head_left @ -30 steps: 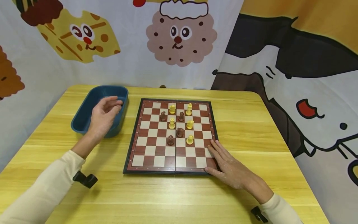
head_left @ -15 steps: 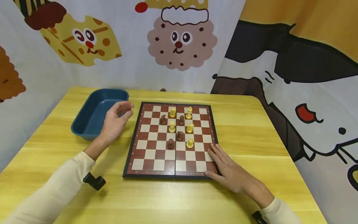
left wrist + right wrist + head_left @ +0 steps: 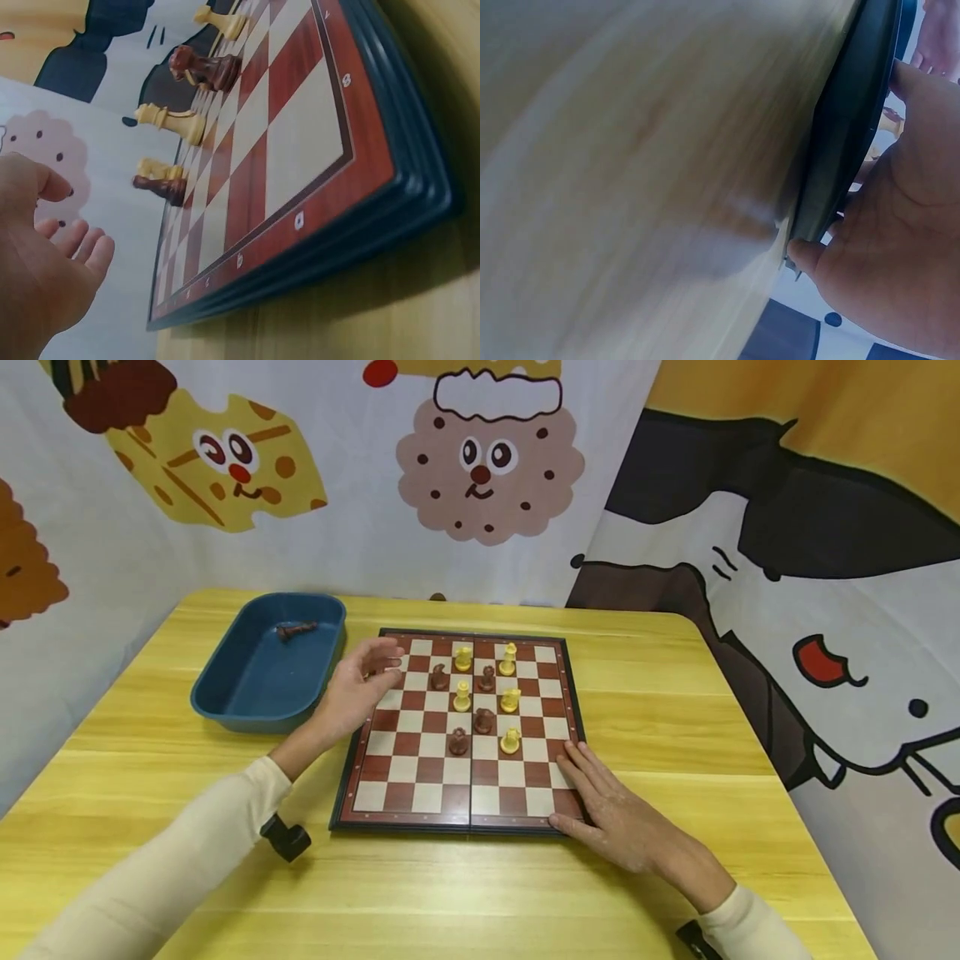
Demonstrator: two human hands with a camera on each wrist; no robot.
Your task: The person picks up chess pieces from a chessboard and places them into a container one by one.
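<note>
A brown and white chessboard (image 3: 427, 793) lies on the table with several yellow and brown chess pieces standing on it. Over the board's left edge hovers my left hand (image 3: 356, 689), fingers loosely bent and nothing in them. Nearest to it are a brown knight (image 3: 439, 677) and a yellow rook-like piece (image 3: 462, 697). In the left wrist view, the left hand (image 3: 49, 262) is apart from the pieces, beside a brown piece (image 3: 206, 69). My right hand (image 3: 618, 814) rests along the board's right edge, fingers extended; the right wrist view shows its thumb and palm against the dark rim (image 3: 847, 127).
A blue plastic bin (image 3: 262, 724) stands left of the board, with a brown chess piece (image 3: 297, 631) lying on its side inside. The wooden table (image 3: 450, 893) ends at a printed cloth (image 3: 360, 560) behind and at the sides.
My left hand has moved right, from above the bin to above the board's left edge. The brown piece lying in the bin is now visible. The right hand stays in place.
</note>
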